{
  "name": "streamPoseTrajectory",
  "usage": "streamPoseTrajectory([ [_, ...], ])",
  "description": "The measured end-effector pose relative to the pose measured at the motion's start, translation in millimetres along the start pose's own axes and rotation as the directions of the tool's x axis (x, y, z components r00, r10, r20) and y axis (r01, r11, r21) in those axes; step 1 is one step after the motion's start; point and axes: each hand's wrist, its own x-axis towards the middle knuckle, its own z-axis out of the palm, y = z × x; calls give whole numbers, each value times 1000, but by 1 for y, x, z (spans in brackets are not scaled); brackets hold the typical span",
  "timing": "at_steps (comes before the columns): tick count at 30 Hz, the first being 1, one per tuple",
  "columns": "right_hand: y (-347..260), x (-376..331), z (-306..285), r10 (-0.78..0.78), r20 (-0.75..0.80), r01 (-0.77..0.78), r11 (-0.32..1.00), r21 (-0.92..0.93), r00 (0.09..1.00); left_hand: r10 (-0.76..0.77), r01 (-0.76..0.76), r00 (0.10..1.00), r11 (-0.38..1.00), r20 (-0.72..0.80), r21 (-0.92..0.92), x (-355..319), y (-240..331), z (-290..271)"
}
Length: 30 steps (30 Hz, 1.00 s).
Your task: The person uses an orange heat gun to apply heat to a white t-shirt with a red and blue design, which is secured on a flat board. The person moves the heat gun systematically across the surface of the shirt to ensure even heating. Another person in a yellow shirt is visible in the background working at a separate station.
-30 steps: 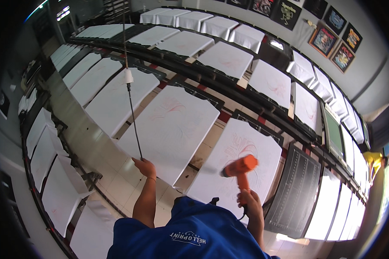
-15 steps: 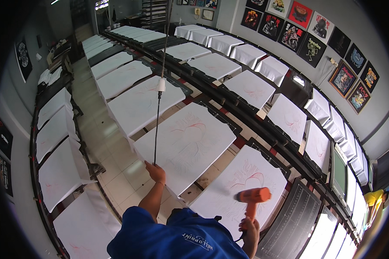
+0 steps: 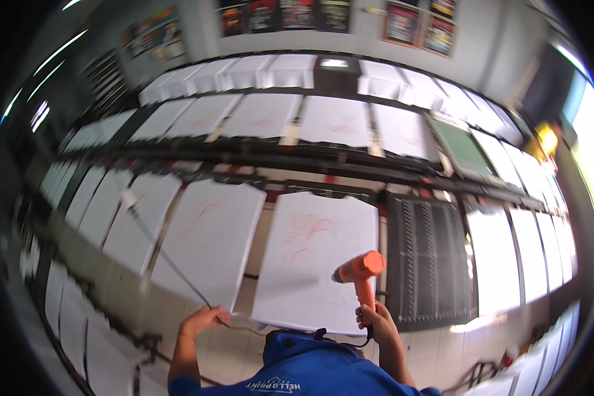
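My right hand (image 3: 379,321) grips the handle of an orange heat gun (image 3: 363,268), its dark nozzle turned left. Under the nozzle lies a white T-shirt (image 3: 310,277), spread flat on a board, with faint reddish line art on its upper part. My left hand (image 3: 203,321) is closed round a dark cord (image 3: 178,269) at the shirt's near left side. That cord slants down from a white connector (image 3: 128,199) and runs on past the hand toward my body. Another white shirt (image 3: 208,244) with faint red lines lies to the left.
A black board (image 3: 430,264) with white markings lies right of the shirt. Behind runs a dark rail (image 3: 336,157), then more rows of white shirts. A green screen frame (image 3: 465,146) stands at the back right, near a person in yellow (image 3: 545,140). Posters (image 3: 297,14) hang on the wall.
The view has swung to the right, blurring parts of the scene. Both hands keep hold of the heat gun and the cord. The gun remains over the shirt with its nozzle leftward.
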Motion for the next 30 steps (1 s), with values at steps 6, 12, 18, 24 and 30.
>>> streamPoseTrajectory([
  [6, -1, -70, -117, -72, -24, 76, 938, 338, 997, -90, -53, 831, 970, 549, 239, -59, 190, 209],
  [12, 9, -189, -248, -137, -231, 219, 899, 380, 963, -5, -353, 569, 902, 822, 250, -43, 275, 379],
  [18, 10, -303, -374, -190, -433, 380, 829, 411, 881, -72, -443, 476, 841, 876, 310, -29, 289, 558],
  [24, 2, -333, -461, -206, -583, 529, 711, 463, 786, -102, -474, 255, 854, 962, 216, -8, 309, 701],
  [30, -52, -314, -551, -233, -609, 564, 704, 432, 758, -41, -548, 39, 835, 998, 55, 44, 305, 819],
])
